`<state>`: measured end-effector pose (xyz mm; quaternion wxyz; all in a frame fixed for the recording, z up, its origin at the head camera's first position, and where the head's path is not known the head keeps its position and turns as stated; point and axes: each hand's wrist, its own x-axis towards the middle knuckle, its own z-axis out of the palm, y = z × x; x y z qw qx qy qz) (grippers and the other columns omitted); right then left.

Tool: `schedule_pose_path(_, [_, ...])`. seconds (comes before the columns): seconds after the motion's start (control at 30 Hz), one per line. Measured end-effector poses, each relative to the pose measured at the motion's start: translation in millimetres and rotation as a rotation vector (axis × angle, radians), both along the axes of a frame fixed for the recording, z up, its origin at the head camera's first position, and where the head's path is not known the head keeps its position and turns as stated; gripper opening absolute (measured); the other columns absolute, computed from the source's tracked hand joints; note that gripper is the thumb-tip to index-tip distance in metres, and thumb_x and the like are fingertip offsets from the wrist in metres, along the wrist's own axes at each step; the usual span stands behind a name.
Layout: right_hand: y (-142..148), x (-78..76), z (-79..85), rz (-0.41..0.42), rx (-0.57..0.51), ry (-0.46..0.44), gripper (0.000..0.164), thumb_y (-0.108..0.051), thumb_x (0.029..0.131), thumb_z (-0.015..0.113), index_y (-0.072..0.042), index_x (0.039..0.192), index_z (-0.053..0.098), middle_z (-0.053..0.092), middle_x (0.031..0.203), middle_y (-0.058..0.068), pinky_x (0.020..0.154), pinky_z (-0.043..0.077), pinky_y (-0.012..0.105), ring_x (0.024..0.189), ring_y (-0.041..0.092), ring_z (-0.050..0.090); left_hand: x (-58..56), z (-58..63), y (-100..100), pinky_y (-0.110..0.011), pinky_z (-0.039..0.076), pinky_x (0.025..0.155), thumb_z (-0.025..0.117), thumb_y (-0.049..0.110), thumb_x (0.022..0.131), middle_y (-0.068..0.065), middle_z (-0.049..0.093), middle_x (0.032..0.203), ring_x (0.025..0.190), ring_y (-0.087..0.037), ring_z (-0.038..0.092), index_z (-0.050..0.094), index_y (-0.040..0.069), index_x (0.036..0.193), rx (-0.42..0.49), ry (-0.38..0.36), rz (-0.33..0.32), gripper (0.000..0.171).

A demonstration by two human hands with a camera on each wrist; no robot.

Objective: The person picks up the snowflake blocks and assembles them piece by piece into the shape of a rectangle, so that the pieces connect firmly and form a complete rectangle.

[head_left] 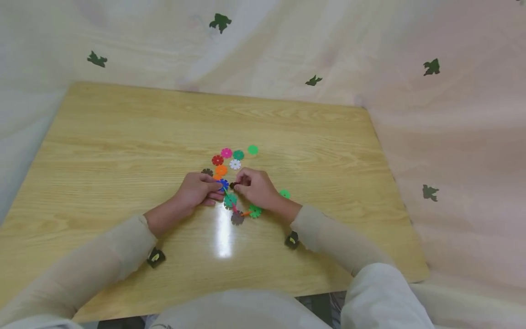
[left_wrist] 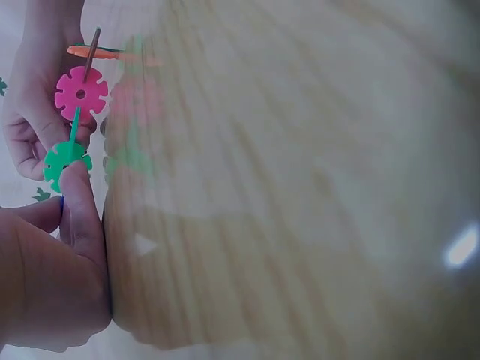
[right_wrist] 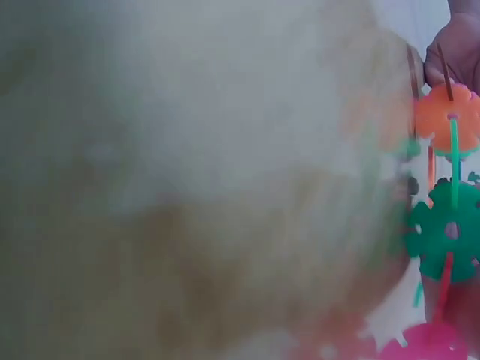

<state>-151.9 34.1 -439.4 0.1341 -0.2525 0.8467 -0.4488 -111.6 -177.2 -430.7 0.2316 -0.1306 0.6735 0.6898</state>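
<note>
Pinching 1 blue disc [head_left: 223, 184], the left hand [head_left: 198, 189] presumably steadies the linked discs [head_left: 231, 201] — the right hand [head_left: 259, 188] pinching 1 dark disc [head_left: 232, 186] nearby, probably for alignment.

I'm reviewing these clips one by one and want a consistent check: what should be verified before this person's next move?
1. Left hand grips the blue disc: ok.
2. Right hand pinches the dark disc: ok.
3. Dark disc slotted into the blue one: cannot tell, too small and partly hidden.
4. Teal disc, edge-on pink disc and grey-brown disc linked: ok, they appear joined.
5. Loose discs available: ok, the white disc and red disc lie on the table beyond the hands.
</note>
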Motion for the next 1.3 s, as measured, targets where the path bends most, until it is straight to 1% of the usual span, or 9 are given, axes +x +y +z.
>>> schedule_pose_path(0.1, [1.4,-3.3,3.4,-0.002,0.035,0.006,0.009,0.0,0.09,0.073,-0.006,0.092,0.066,0.07,0.088,0.004,0.071,0.057,0.023,0.08,0.015,0.065,-1.2,-1.3,0.6,-0.026,0.061,0.057,0.064,0.004,0.098,-0.014,0.075,0.083,0.067,-0.017,0.074,0.057,-0.018,0.121,-0.006,-0.003,-0.021,0.032])
schedule_pose_path(0.33, [1.9,-11.3,11.3,0.128,0.12,0.033,0.009,0.003,0.092,0.07,-0.004,0.097,0.071,0.071,0.097,0.006,0.081,0.057,0.02,0.09,0.016,0.068,-4.4,-1.8,0.1,-0.028,0.062,0.059,0.065,0.003,0.097,-0.013,0.074,0.082,0.068,-0.017,0.073,0.059,-0.017,0.12,-0.047,-0.001,-0.083,0.031])
schedule_pose_path(0.47, [4.7,-15.8,9.8,0.186,0.14,0.077,0.009,0.0,0.092,0.071,-0.005,0.099,0.074,0.072,0.097,0.004,0.083,0.056,0.018,0.092,0.014,0.068,-5.3,-0.7,0.1,-0.028,0.062,0.059,0.064,0.004,0.098,-0.013,0.074,0.082,0.068,-0.017,0.073,0.06,-0.015,0.118,-0.07,-0.005,-0.107,0.028])
schedule_pose_path(0.77, [7.0,-20.9,10.2,0.237,0.155,0.107,0.007,-0.004,0.093,0.072,-0.006,0.098,0.076,0.075,0.096,0.003,0.084,0.056,0.018,0.093,0.012,0.069,-5.8,1.6,-0.2,-0.028,0.062,0.06,0.065,0.005,0.098,-0.014,0.075,0.084,0.07,-0.018,0.073,0.061,-0.014,0.116,-0.086,0.008,-0.134,0.027])
schedule_pose_path(0.87, [4.7,-19.8,11.8,0.278,0.197,0.174,0.008,-0.005,0.094,0.071,-0.006,0.099,0.077,0.075,0.099,0.003,0.085,0.055,0.018,0.095,0.014,0.069,-5.7,0.3,-0.3,-0.028,0.062,0.061,0.065,0.005,0.098,-0.014,0.075,0.084,0.07,-0.018,0.073,0.061,-0.015,0.116,-0.084,0.012,-0.138,0.027])
schedule_pose_path(0.97, [2.5,-17.9,13.2,0.337,0.253,0.277,0.009,-0.006,0.096,0.07,-0.005,0.101,0.077,0.074,0.099,0.004,0.086,0.054,0.018,0.095,0.015,0.068,-5.5,-1.0,0.4,-0.028,0.062,0.061,0.065,0.004,0.098,-0.015,0.075,0.084,0.07,-0.018,0.074,0.061,-0.016,0.115,-0.085,0.01,-0.136,0.027])
schedule_pose_path(1.2, [-3.0,-15.9,15.8,0.457,0.295,0.532,0.01,-0.005,0.095,0.069,-0.003,0.101,0.077,0.073,0.098,0.005,0.089,0.054,0.018,0.093,0.015,0.069,-5.4,-2.2,2.2,-0.027,0.062,0.06,0.066,0.001,0.096,-0.019,0.074,0.085,0.068,-0.019,0.074,0.06,-0.018,0.119,-0.107,-0.003,-0.087,0.031])
schedule_pose_path(1.27, [-3.8,-17.1,17.0,0.5,0.302,0.55,0.012,-0.005,0.097,0.067,-0.003,0.102,0.077,0.073,0.099,0.005,0.09,0.054,0.019,0.094,0.015,0.07,-4.9,-2.6,2.7,-0.027,0.062,0.06,0.066,0.0,0.096,-0.02,0.074,0.084,0.067,-0.019,0.074,0.059,-0.019,0.119,-0.107,-0.01,-0.076,0.03])
schedule_pose_path(1.3, [-3.5,-18.8,18.4,0.521,0.31,0.53,0.013,-0.006,0.098,0.066,-0.003,0.103,0.077,0.073,0.1,0.005,0.091,0.054,0.019,0.095,0.015,0.069,-4.6,-2.9,3.0,-0.027,0.062,0.06,0.065,0.0,0.096,-0.02,0.074,0.084,0.067,-0.019,0.074,0.059,-0.019,0.119,-0.106,-0.015,-0.074,0.03])
